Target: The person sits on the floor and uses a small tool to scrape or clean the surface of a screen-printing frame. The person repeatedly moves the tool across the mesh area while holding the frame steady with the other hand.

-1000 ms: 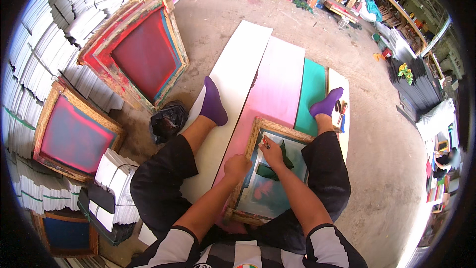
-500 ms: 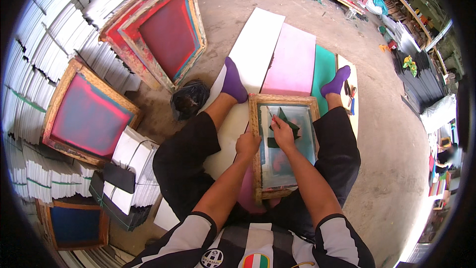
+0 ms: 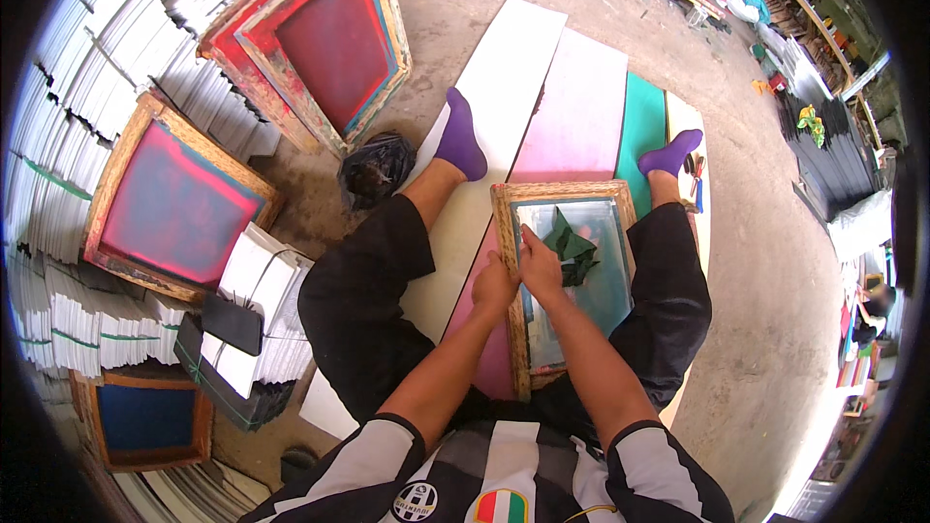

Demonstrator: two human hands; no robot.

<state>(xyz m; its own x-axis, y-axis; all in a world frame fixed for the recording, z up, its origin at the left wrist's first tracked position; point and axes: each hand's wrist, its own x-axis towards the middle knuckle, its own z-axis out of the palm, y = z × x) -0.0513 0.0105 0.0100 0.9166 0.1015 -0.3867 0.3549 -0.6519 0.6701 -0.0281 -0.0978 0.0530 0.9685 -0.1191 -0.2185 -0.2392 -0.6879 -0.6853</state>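
A wooden screen-printing frame [image 3: 523, 196] with a pale, bluish mesh lies across my lap, between my legs. My left hand [image 3: 493, 283] is closed around its left rail. Just beside it, my right hand [image 3: 541, 269] is over the mesh along the inner side of that rail, fingers bent together; whatever they hold, if anything, is too small to make out. On the mesh to the right of this hand rests a crumpled dark green cloth [image 3: 573, 252].
White, pink and green boards [image 3: 581, 87] lie under my legs. Hand tools [image 3: 697, 179] rest by my right foot. Red-stained screens [image 3: 334, 48], another framed screen [image 3: 179, 199] and a black plastic bag [image 3: 376, 169] stand at left, before stacked white sheets [image 3: 58, 213].
My right hand has moved left, off the green cloth to the inner side of the left rail. The cloth is left on the mesh, shifted slightly right. My left hand still grips the rail.
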